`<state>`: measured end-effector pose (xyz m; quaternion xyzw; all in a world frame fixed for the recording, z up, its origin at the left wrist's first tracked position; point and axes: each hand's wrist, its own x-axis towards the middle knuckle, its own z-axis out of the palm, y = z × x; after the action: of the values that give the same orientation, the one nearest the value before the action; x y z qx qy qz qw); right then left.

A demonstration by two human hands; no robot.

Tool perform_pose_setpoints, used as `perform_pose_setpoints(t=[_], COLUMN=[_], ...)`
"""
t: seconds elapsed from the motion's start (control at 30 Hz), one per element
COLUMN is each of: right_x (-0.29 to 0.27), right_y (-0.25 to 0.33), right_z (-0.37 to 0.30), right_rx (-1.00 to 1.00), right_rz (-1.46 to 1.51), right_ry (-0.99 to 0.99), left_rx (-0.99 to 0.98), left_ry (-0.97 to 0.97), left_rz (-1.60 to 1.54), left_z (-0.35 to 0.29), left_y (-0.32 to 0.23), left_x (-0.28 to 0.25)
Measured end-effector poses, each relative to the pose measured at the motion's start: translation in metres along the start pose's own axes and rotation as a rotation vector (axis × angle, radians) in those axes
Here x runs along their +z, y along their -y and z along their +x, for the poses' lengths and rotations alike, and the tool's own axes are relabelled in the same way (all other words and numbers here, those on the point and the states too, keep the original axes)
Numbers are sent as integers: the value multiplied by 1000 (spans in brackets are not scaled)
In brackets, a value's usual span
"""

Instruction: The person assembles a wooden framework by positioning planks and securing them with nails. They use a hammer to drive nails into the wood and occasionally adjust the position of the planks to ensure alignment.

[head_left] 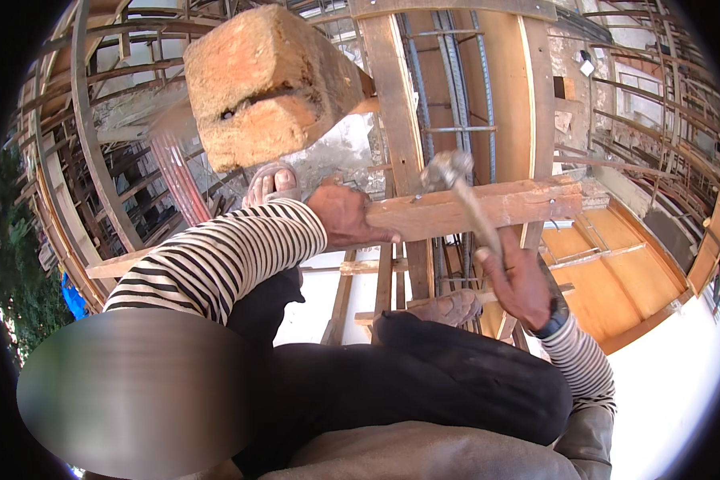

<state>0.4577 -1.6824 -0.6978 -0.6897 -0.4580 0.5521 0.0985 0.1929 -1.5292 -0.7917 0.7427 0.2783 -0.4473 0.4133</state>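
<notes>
My right hand point(520, 280) is closed around the handle of a hammer point(478, 212). Its metal head, smeared by motion, is over a short wooden board point(528, 200) lying crosswise on the formwork. Around the left end of that board my left hand point(344, 212) is closed, with its thumb along the near edge. A small metal spot that looks like a nail shows in the board beside the hammer head. Beneath the board, steel reinforcing bars point(452, 80) run lengthwise between an upright-edged plank point(396, 96) on the left and another plank point(540, 96) on the right.
A thick, cracked timber end point(248, 88) juts up close at the upper left. My bare foot point(274, 184) is below it, and a worn shoe point(448, 308) is under my right knee. Plywood panels point(624, 280) lie at the right. Wooden scaffolding point(84, 120) surrounds the open drop.
</notes>
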Motion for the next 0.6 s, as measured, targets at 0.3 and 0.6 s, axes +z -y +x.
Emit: perform_pose_setpoints(t=[0.3, 0.6], right_x=[-30, -75], right_y=[8, 50], right_z=[-20, -4], right_rx=[-553, -171], right_rz=[316, 449], right_ry=[-467, -312], left_rx=[2, -69], left_ry=[8, -16], left_rz=[-14, -8], left_z=[-1, -10], left_y=[-2, 1], left_x=[1, 3])
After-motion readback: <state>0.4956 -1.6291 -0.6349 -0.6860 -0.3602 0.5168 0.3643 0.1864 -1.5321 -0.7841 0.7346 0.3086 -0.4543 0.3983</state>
